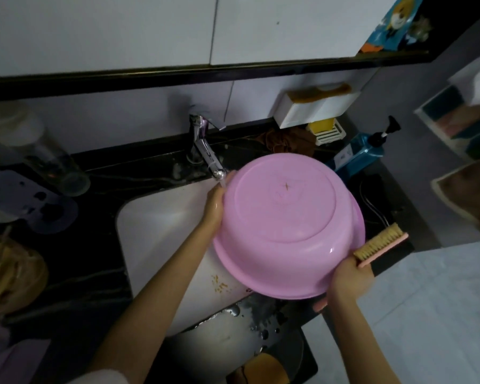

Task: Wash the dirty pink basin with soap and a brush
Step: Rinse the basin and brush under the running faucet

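Note:
The pink basin is held upside down and tilted over the white sink, its underside facing me. A small brown speck sits near the middle of its base. My left hand grips the basin's far left rim, right under the tap's spout, where a thin stream of water runs. My right hand holds the pink-handled brush by its handle, with the tan bristles touching the basin's lower right edge.
A blue pump bottle stands on the dark counter behind the basin. A yellow soap bar lies in a white dish by a brown cloth. A glass jar stands at the left. Yellow crumbs lie in the sink.

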A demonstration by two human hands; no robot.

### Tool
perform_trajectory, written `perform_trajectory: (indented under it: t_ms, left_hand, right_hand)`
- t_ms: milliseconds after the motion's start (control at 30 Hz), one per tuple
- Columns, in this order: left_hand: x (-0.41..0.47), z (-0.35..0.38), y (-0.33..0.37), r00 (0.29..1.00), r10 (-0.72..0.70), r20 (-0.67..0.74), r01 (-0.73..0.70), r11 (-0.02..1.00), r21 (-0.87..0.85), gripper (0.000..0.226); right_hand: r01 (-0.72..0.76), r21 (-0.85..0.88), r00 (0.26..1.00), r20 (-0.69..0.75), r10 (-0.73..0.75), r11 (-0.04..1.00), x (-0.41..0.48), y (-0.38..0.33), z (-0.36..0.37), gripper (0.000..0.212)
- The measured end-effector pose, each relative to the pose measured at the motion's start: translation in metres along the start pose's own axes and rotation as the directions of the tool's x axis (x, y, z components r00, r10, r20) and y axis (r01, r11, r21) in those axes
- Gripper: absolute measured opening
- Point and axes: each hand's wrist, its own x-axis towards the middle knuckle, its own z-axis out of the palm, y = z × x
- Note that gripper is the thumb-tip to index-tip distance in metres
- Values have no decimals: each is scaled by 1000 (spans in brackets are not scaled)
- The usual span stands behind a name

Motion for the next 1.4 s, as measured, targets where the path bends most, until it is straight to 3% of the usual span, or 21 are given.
perform_trajectory:
  t_ms: [200,267,400,567,700,800,1000,1133,1233,1333,1400]
  left_hand:
    - [-35,19,-14,966,-236,-105,229,970,-81,29]
    - [-48,7,-32,980,-185,-79,189,980,56,30]
    - [-52,-29,-56,958,-66,-280,159,934,320,10]
    - [-55,-23,-52,942,-328,-71,334,938,99,31]
    - [-58,-28,-48,974,-171,-148,176,984,22,49]
    - [-49,-31,-42,972,-137,-189,147,988,40,47]
    - [-30,-36,-26,968,-157,-195,167,985,37,38]
    - [-8,-42,-24,963,-216,-160,229,971,68,22]
    - [7,-40,-31,945,-293,-144,309,945,109,34]
    - [7,-27,-24,948,-305,-91,315,939,139,33]
    - [4,-17,-16,953,-300,-31,302,952,49,30]
  right_hand:
    - [15,22,996,-91,-13,1000,6,3,-8,28]
    - [27,22,994,-103,-25,999,8,1,-11,26]
    - [28,45,995,-102,-23,999,3,-4,-9,27]
    - [-22,49,1000,-1,22,999,-1,9,-14,21]
    - [-35,-29,994,106,38,999,5,20,-24,26]
    - [-38,-91,983,177,54,995,4,16,-28,24]
    - [-140,-91,964,215,157,986,0,10,-23,37]
    - [-131,-42,963,234,137,991,0,10,-24,39]
    - [-99,44,973,215,87,994,1,5,-26,45]
    - [-80,113,984,169,61,990,1,-5,-26,36]
    - [-45,147,991,132,26,988,-3,-13,-23,26]
